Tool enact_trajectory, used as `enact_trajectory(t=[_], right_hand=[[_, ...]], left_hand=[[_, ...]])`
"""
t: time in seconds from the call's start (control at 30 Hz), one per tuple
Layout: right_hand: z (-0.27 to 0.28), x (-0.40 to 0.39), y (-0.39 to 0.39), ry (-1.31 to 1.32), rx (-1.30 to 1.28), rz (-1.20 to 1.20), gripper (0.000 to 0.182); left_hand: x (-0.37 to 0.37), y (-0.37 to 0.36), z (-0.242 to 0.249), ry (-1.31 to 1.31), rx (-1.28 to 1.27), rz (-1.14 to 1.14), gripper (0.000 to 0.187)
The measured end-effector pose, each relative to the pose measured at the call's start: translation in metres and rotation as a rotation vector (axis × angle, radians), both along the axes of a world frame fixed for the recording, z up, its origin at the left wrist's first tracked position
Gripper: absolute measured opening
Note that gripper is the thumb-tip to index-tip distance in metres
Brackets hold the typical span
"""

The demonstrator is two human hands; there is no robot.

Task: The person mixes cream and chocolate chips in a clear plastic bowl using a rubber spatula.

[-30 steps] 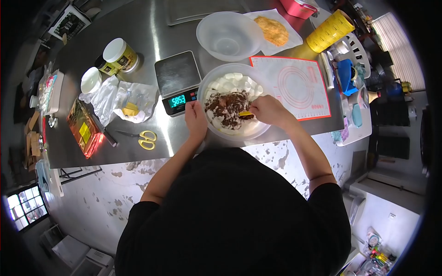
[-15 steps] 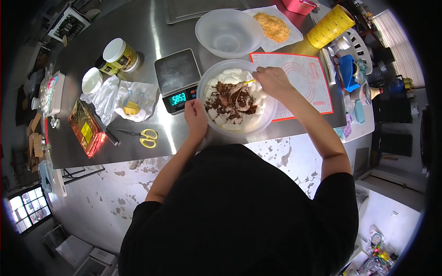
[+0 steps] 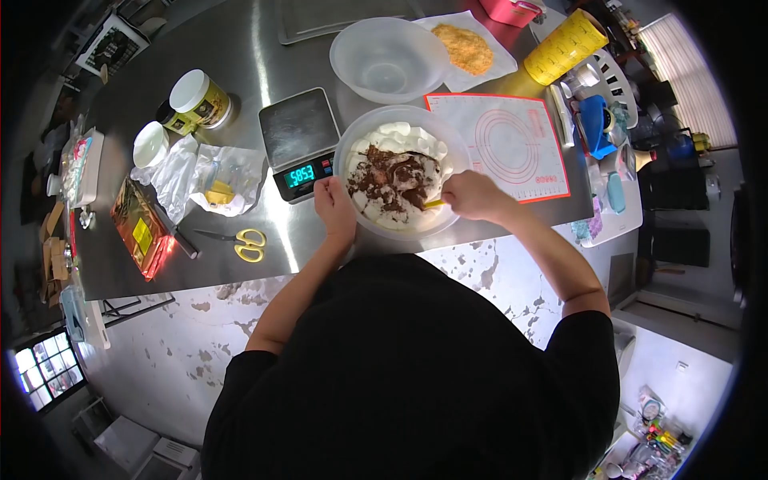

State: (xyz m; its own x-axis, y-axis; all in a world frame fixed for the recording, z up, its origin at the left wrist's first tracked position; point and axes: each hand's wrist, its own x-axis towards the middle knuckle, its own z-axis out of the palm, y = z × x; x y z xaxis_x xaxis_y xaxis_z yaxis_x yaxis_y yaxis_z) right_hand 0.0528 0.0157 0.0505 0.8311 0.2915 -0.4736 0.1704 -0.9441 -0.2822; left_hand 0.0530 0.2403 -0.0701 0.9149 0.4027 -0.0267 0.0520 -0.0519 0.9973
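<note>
We stand close against the metal table (image 3: 216, 276), with both hands at the near side of the scene. Our left hand (image 3: 334, 206) is closed, fingers curled, on the left rim of the mixing bowl (image 3: 461, 154). Our right hand (image 3: 474, 194) is closed in a fist around a yellow tool (image 3: 434, 204) that reaches into the bowl at its right side; we cannot make out the tool's far end. The mixing bowl sits near the table's front edge, between the scale and the printed mat. In it we see white chunks (image 3: 412, 136), thickest along the far side, and dark brown powder (image 3: 392, 180) streaked over the middle.

Off to our left, yellow-handled scissors (image 3: 250, 246) lie near the front edge, and a shiny foil packet (image 3: 140, 232) rests further left. Just beside the bowl is the scale (image 3: 300, 128), its digits lit; to the right, the red-edged mat (image 3: 508, 148) lies flat. Past the scissors, an opened wrapper (image 3: 230, 170) holds yellow pieces (image 3: 218, 193), with a white cup (image 3: 150, 145) and two lidded jars (image 3: 200, 100) beyond.

Farther back, we have a second translucent bowl (image 3: 390, 62), orange-brown crumbs (image 3: 464, 50) on white paper (image 3: 500, 62), a yellow roll (image 3: 566, 48), a metal tray (image 3: 320, 22) and a pink box (image 3: 510, 10).
</note>
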Motion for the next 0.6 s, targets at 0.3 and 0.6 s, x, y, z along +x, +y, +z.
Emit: enact_trajectory(t=[0.3, 0.6], right_hand=[[-0.015, 0.012, 0.015, -0.076, 0.36, -0.19, 0.015], [-0.002, 0.046, 0.008, -0.659, -0.188, 0.191, 0.008]], left_hand=[[0.0, 0.004, -0.002, 0.009, -0.11, -0.017, 0.02], [-0.003, 0.007, -0.003, -0.017, -0.038, -0.047, 0.021]])
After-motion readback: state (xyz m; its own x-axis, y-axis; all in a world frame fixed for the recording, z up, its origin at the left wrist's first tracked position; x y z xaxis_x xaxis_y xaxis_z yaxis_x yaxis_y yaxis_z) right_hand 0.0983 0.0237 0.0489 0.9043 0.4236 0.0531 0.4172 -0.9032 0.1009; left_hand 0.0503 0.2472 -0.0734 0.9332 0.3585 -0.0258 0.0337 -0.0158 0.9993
